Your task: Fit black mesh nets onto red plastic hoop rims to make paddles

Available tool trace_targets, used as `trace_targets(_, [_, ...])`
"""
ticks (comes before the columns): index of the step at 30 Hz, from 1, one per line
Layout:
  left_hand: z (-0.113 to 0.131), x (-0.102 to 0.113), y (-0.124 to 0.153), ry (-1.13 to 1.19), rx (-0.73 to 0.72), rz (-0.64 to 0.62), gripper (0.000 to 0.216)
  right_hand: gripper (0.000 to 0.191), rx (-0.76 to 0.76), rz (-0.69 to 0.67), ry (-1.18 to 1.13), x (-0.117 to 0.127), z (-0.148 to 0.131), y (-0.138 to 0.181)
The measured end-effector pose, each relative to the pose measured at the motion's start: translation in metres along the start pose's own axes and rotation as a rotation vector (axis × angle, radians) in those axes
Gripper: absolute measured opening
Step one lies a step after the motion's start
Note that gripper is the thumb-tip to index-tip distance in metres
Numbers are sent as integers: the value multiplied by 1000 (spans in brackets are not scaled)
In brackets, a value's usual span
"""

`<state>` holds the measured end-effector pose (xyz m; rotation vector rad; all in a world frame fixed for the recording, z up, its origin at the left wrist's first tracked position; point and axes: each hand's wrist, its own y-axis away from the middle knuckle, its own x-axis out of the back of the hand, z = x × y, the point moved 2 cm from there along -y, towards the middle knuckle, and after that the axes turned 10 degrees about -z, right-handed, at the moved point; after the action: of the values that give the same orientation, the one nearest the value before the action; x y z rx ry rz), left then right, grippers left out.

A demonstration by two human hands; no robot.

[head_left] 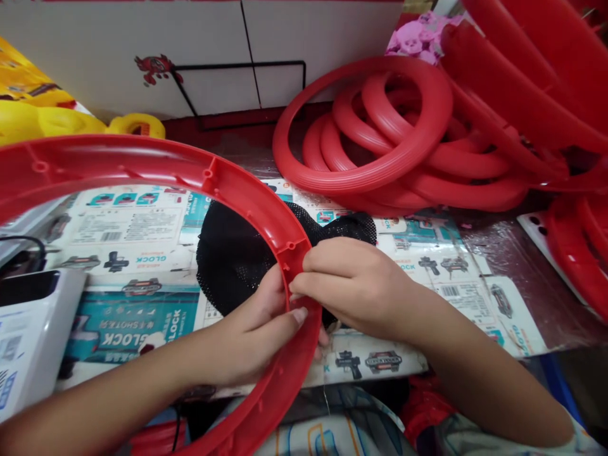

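Observation:
A large red plastic ring (247, 199), hollow side up with ribs and screw posts inside, reaches from the left edge to the bottom of the head view. My left hand (259, 329) is closed round its right side, thumb on the inner channel and fingers underneath. Just above, my right hand (349, 285) pinches at the channel; whatever its fingertips hold, if anything, is hidden. Beneath the ring and both hands lies a black mesh cloth (232, 253), partly covered by them.
Flattened printed cardboard (137, 240) covers the worktop. Several ridged red rings (365, 177) are piled at the back right, beside larger red ring parts (517, 82). Yellow pieces (57, 120) lie at the back left. A white device (42, 342) stands at the left, before a white panel (109, 38).

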<state>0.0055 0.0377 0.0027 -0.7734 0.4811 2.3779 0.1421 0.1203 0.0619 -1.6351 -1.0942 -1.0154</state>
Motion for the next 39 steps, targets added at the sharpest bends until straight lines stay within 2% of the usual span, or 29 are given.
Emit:
trace_targets(3, [5, 1, 1, -70, 37, -12, 25, 31, -4, 5, 49, -1, -1, -1])
trace_targets(8, [6, -1, 2, 3, 104, 34, 35, 31, 0, 39, 13, -1, 0, 0])
trace_targets(15, [0, 4, 3, -71, 113, 24, 20, 25, -35, -103, -30, 4, -1, 2])
trace_targets(18, [0, 3, 5, -59, 162, 5, 24, 23, -46, -189, -61, 6, -1, 1])
trace_targets(22, [1, 1, 8, -13, 231, 6, 31, 20, -108, -282, -244, 10, -2, -3])
trace_targets(25, [3, 1, 8, -143, 192, 24, 33, 24, -232, -285, -357, 10, -4, -6])
trace_targets(28, [4, 2, 7, -258, 171, 23, 36, 29, -357, -302, -354, 6, -5, -5])
trace_targets(31, [4, 4, 5, -432, 161, 67, 36, 31, -381, -297, -321, 1, -5, -3])
trace_targets(35, [2, 7, 4, -594, 122, 84, 28, 31, -380, -393, -289, -9, -4, 0])
trace_targets(37, [-1, 8, 4, -530, 130, 85, 33, 33, -358, -397, -245, -11, -3, -2])
trace_targets(39, [-4, 8, 5, -369, 176, 60, 40, 40, -334, -385, -221, -12, -1, -3])
